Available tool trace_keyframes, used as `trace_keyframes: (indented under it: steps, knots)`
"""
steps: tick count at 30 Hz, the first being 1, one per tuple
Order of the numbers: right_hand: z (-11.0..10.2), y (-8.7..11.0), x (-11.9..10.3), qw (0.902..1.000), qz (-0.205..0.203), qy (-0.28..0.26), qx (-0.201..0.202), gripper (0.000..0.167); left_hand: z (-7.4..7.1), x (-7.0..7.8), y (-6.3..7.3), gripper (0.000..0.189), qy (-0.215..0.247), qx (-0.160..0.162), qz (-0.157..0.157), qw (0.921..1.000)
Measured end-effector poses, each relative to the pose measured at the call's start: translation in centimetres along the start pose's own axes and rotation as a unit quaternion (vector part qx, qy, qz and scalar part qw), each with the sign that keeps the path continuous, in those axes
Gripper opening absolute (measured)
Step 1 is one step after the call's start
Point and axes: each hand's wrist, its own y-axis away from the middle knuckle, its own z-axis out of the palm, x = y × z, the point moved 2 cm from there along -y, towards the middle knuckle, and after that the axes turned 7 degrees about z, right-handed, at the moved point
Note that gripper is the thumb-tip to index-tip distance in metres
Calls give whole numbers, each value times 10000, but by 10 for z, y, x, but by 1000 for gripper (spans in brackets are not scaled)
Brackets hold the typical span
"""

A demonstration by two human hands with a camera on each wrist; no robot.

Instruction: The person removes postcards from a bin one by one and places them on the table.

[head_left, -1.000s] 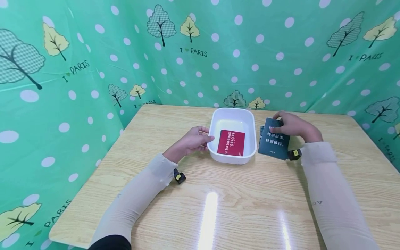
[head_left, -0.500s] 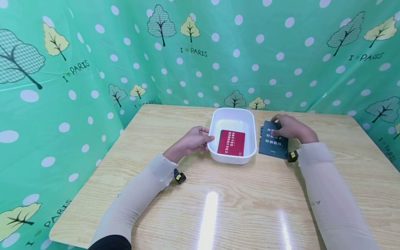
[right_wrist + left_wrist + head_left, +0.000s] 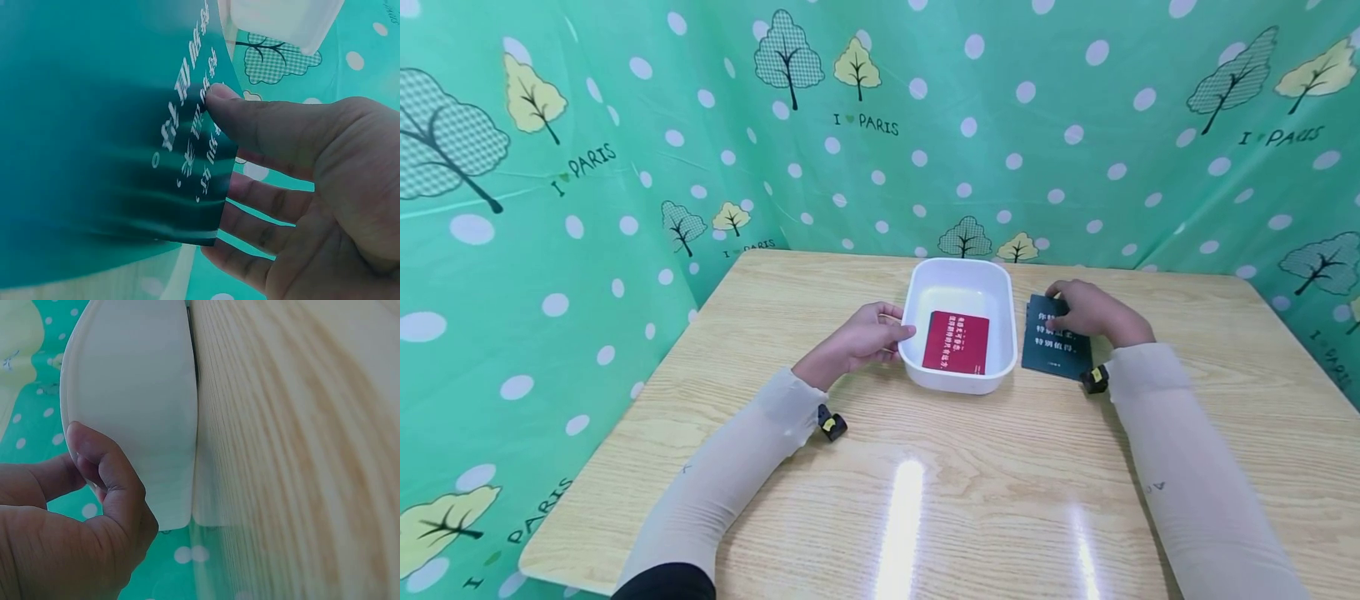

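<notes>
My right hand (image 3: 1093,310) pinches the far right edge of a thin dark teal notebook (image 3: 1054,360) with white lettering. In the right wrist view the thumb presses on the notebook's cover (image 3: 94,125), while the other fingers are behind it. A second dark teal notebook shows only as a sliver beneath its left edge. My left hand (image 3: 867,335) grips the left rim of a white plastic tub (image 3: 958,384); in the left wrist view its thumb and fingers (image 3: 128,494) close over the rim. Inside the tub a red notebook (image 3: 957,342) with white lettering lies flat.
The wooden table (image 3: 850,500) extends around the tub, with bright light reflections at the front. A green polka-dot curtain (image 3: 925,125) hangs close behind the table and along its left side. Each wrist wears a small black camera (image 3: 1095,380).
The right hand has moved slightly left and toward me with the teal notebook, which sits lower and covers more of the notebook beneath. The left hand and tub have stayed put.
</notes>
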Motion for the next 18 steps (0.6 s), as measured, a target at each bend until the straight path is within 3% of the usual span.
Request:
trace_keyframes:
  steps: [18]
  knots:
    - [5, -1, -3, 9995, -22, 264, -199, 52, 0, 0, -1, 46, 7, -12, 11, 10000]
